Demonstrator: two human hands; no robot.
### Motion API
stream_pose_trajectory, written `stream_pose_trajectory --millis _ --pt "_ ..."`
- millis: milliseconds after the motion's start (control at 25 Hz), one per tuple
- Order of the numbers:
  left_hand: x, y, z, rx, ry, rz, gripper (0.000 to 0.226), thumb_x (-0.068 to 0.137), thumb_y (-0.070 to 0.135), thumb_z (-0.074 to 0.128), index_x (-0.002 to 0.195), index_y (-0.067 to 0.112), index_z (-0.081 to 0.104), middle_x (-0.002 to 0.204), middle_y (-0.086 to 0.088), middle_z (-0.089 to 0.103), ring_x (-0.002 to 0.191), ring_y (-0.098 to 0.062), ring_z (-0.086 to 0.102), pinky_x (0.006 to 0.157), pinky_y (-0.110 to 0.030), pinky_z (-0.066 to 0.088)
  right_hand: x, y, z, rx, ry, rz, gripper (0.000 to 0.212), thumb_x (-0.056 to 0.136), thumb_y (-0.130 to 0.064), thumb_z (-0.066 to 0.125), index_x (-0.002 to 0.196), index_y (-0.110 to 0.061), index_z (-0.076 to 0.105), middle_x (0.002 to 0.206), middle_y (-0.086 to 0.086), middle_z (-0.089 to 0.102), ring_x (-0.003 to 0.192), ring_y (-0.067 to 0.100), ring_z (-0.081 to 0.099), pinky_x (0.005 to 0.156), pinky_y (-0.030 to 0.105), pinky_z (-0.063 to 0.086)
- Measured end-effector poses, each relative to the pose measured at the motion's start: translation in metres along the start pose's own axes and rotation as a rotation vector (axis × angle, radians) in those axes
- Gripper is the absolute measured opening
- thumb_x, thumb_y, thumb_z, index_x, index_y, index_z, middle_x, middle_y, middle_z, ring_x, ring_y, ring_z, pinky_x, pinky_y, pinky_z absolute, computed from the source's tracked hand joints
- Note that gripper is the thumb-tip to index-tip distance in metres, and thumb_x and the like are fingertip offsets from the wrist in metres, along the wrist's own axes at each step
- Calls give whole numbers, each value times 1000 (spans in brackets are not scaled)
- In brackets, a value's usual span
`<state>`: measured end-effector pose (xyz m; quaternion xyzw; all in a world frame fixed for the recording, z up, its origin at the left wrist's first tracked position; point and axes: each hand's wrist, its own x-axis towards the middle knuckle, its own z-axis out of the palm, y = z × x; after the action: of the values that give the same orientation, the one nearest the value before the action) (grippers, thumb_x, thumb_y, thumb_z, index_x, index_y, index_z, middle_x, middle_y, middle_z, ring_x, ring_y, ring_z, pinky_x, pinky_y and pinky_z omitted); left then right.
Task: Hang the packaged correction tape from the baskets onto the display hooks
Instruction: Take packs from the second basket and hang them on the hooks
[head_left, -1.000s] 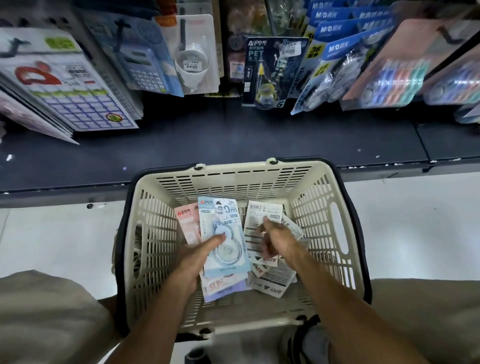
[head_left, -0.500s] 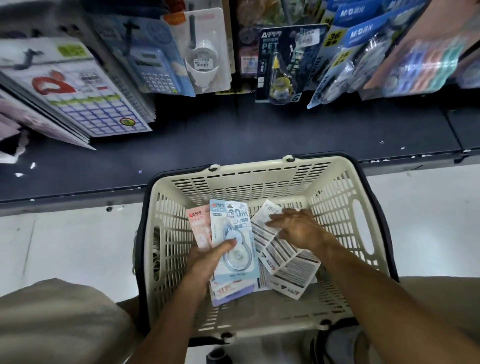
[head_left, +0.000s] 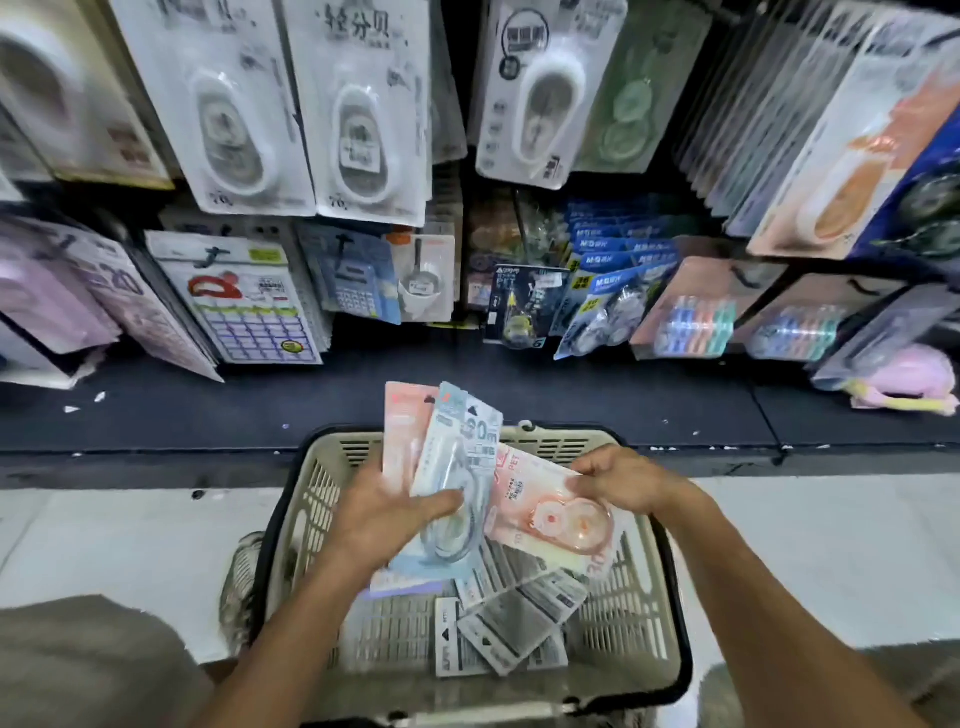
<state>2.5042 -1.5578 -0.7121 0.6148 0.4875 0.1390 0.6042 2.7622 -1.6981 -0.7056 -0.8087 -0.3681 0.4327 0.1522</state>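
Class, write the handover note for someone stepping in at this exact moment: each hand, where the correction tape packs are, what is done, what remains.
Left hand: holding a fanned stack of packs, blue pack on top, lifted above the basket.
Right hand: pinching the pink pack at its upper edge, held against the stack.
Loose packs lie face down on the basket floor.
Done: a handful is gathered. None of these packs is on a hook yet.
Left: hang the held packs on matching display hooks, then clear the basket.
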Motion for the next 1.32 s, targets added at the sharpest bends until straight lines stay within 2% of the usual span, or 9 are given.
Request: stream_pose_trajectory --millis 120,200,360,480,600,720,880,1080,1320 --pt "-17 79 2 18 0 218 69 42 51 89 105 38 63 93 21 77 85 -3 74 80 -33 59 -48 -51 -84 -127 99 -50 32 101 -26 59 72 -24 72 66 -16 64 68 8 55 69 30 46" --pt "-22 134 -5 15 -6 352 69 41 56 86 104 42 64 92 25 77 85 0 74 83 -37 61 -85 -80 -141 -219 296 -102 28 105 -32 51 91 -19 71 87 -9 65 84 13 57 83 31 47" --pt "-31 233 -28 80 -33 558 67 40 63 81 102 41 70 86 26 77 79 3 74 73 -28 61 -138 -112 -188 235 716 -336 29 106 -30 49 95 -12 69 85 3 68 76 21 60 69 35 45" --pt "-36 273 -42 -57 -109 654 53 44 51 87 94 49 74 89 20 80 79 -1 77 60 -14 57 -137 -118 -181 564 951 -384 33 106 -26 48 84 -16 69 83 -1 72 79 18 64 80 39 50" --pt "-31 273 -50 -202 -120 630 56 45 43 91 100 36 78 97 8 82 88 -12 79 65 -20 60 -126 -119 -182 520 1069 -338 33 105 -25 48 85 -9 68 85 4 74 78 22 62 72 34 49" --pt "-15 266 -48 -304 -99 558 76 40 43 95 111 24 74 100 4 82 91 -18 79 68 -25 62 -121 -125 -185 524 1090 -341 42 104 -23 49 65 -15 62 53 -14 62 57 9 54 49 19 36" --pt "-9 263 -40 -352 -86 565 110 26 58 100 124 21 66 107 2 81 96 -22 78 84 -40 61 -111 -127 -181 340 1045 -285 39 104 -28 50 78 -4 67 75 11 69 71 24 62 64 35 46" --pt "-8 269 -39 -400 -145 648 56 44 42 91 99 37 79 100 3 82 90 -16 79 67 -21 60 -115 -117 -173 558 1011 -344 35 104 -25 52 87 1 69 86 23 69 69 21 59 64 33 41" --pt "-10 268 -35 -426 -169 658 60 44 40 91 102 29 79 103 1 81 93 -17 79 68 -21 61 -130 -124 -172 690 845 -400 35 104 -24 54 79 -19 77 60 -3 72 40 0 57 32 10 34"
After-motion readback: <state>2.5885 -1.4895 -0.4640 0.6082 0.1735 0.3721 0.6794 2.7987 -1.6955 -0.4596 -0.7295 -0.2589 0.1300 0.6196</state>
